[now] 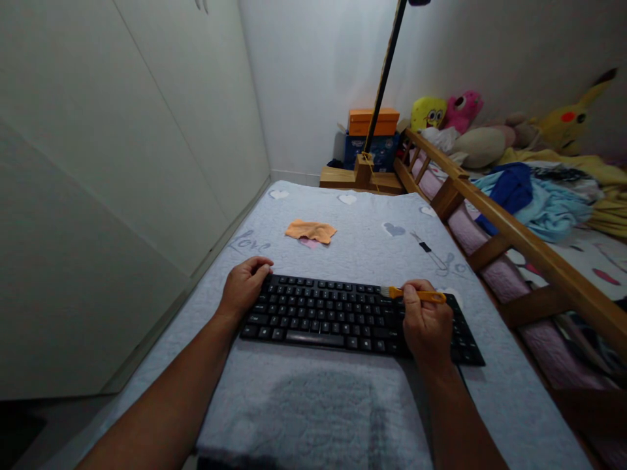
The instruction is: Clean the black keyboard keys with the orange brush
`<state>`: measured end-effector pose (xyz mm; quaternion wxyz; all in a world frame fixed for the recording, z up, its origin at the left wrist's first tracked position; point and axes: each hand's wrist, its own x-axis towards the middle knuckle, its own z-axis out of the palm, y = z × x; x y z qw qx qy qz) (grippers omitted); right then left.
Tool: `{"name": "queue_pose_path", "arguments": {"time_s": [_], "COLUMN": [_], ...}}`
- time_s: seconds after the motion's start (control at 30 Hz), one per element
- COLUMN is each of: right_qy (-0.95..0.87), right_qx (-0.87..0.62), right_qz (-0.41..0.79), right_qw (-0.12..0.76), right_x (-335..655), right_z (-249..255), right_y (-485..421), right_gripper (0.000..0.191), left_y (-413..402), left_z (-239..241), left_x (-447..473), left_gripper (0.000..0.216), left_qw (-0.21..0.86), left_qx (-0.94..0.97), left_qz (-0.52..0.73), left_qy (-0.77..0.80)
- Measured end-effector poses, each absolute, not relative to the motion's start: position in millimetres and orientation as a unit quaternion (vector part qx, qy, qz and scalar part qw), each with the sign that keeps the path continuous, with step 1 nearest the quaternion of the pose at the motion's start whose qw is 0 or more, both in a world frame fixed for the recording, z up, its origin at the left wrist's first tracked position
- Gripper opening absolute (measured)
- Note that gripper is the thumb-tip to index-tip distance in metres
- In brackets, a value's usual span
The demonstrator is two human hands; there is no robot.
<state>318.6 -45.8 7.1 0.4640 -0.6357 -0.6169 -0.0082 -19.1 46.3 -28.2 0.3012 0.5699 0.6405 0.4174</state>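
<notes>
A black keyboard [323,313] lies flat across the light-blue quilted cover. My left hand [245,284] is closed on its upper left corner, thumb along the edge. In my right hand [426,320] is a small brush [431,297] with an orange-yellow handle, pinched between thumb and fingers. The brush's pale bristles point left, at the top row of keys right of the middle. The right hand covers part of the keyboard's right side.
Beyond the keyboard lies an orange cloth [311,231]. A thin tool with a black slider [425,247] rests at right. A wooden rail [490,209] borders the right side, white cabinet doors [122,163] the left. A black pole [386,72] stands at the back.
</notes>
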Motion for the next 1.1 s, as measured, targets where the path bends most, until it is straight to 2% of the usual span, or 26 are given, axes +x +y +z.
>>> {"name": "queue_pose_path", "arguments": {"time_s": [0.17,0.4,0.7,1.0,1.1], "right_qy": [-0.628,-0.597,-0.629,-0.611,-0.615], "right_qx": [-0.635,-0.613,-0.615,-0.598,-0.604], "right_qz": [-0.005,0.036,0.047,0.067,0.059], "right_qw": [0.451,0.516,0.473,0.515,0.503], "right_x": [318.9,316.3,315.3,310.2,311.2], "right_z": [4.7,2.0,4.8,3.4,4.2], "right_y": [-43.5,-43.5,-46.6,-44.2,-45.9], "right_gripper": [0.029,0.025,0.031,0.025,0.028], "left_y": [45.4,46.3,46.2,46.2,46.2], "left_z": [-27.2,-29.2,-28.9,-29.1,-29.8], "left_x": [-17.7,-18.2,-18.4,-19.0,-19.3], "left_gripper": [0.032,0.032,0.033,0.032,0.032], "left_qw": [0.297,0.298,0.298,0.297,0.296], "left_qx": [0.570,0.571,0.570,0.572,0.573], "left_qz": [0.416,0.417,0.415,0.415,0.418], "left_qy": [0.643,0.641,0.643,0.642,0.640]}}
